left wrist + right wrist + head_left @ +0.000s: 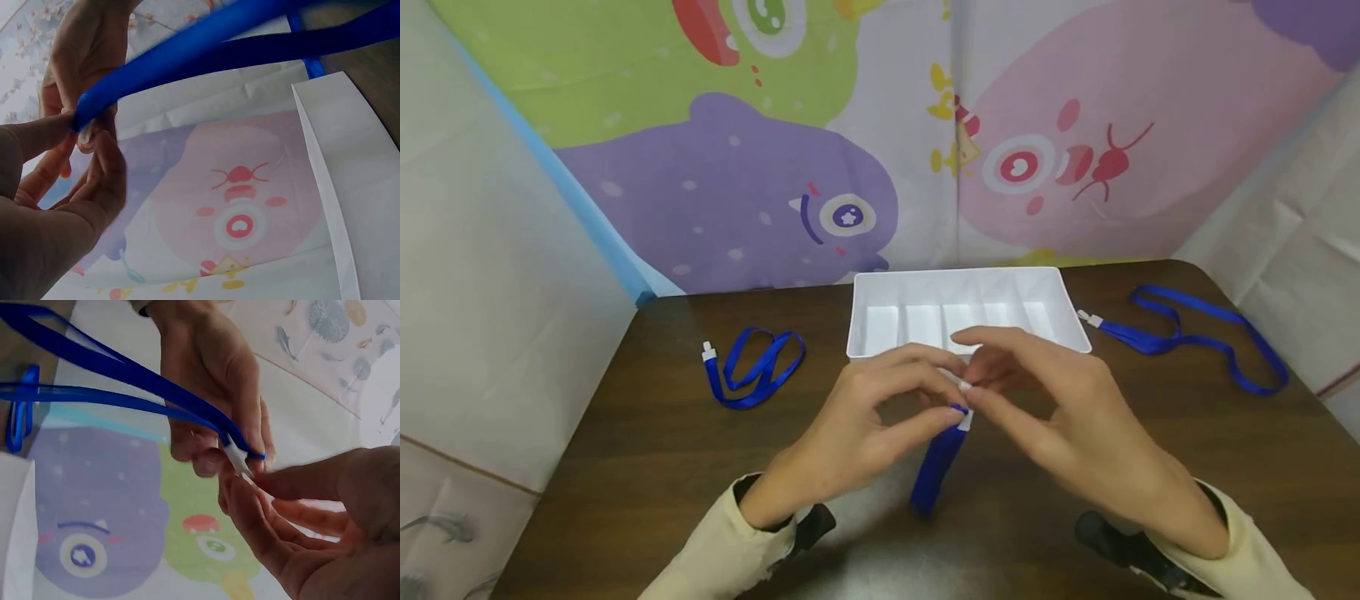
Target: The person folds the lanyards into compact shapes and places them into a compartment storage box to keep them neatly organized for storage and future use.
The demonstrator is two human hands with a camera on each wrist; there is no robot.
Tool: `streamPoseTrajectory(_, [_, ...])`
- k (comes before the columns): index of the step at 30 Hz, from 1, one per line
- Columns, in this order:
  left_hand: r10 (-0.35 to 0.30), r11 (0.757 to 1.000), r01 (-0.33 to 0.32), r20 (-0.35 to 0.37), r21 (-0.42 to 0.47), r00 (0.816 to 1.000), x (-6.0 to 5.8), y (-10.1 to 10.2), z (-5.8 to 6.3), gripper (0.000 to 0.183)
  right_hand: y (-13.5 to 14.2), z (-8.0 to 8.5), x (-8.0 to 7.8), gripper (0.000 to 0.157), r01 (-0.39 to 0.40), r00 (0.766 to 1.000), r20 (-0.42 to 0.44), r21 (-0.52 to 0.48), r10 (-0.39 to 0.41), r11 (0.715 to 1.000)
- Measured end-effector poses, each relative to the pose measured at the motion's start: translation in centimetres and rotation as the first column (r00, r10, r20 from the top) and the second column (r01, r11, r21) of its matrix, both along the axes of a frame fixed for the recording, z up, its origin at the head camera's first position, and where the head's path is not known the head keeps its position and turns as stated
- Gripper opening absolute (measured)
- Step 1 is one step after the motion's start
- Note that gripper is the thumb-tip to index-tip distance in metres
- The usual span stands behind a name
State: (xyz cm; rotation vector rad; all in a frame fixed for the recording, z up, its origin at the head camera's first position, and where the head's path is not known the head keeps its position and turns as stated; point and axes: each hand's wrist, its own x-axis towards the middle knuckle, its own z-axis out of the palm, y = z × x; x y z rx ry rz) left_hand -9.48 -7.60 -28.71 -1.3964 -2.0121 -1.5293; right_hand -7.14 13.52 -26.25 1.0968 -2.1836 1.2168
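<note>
Both hands meet in front of the white box, over the table, on one blue lanyard [936,475]. My left hand [857,425] pinches its strap between thumb and fingers, just by the white clip [236,456]. The clip's far end is pinched by the thumb and fingertips of my right hand [1075,417]. In the right wrist view, the two lengths of strap run together into the clip, and a short blue end sticks out beside it. From the head view the fingers cover much of the clip, while the strap hangs down below them.
A divided white box [876,287] stands at the back middle of the table [647,467]. To its left lies a second blue lanyard [741,402] in loops, and at its right a third lanyard [1150,342] is spread out. Behind hangs a cartoon-printed cloth [700,200].
</note>
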Motion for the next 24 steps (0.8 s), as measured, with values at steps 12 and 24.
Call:
streamPoseTrajectory(12, [0.086,0.986,-0.091,0.044,0.141,0.995,0.4,-0.5,0.9,0.024,-1.2,-0.2,0.1,0.049,-0.067,0.99,0.107,-0.216,0.092,0.974])
streamPoseTrajectory(24, [0.3,0.924,-0.307,0.064,0.229,0.952,-0.4,-2.1,1.5,0.016,-2.4,-3.7,-2.8,0.013,-0.266,0.738,0.598,-0.168,0.313,0.949])
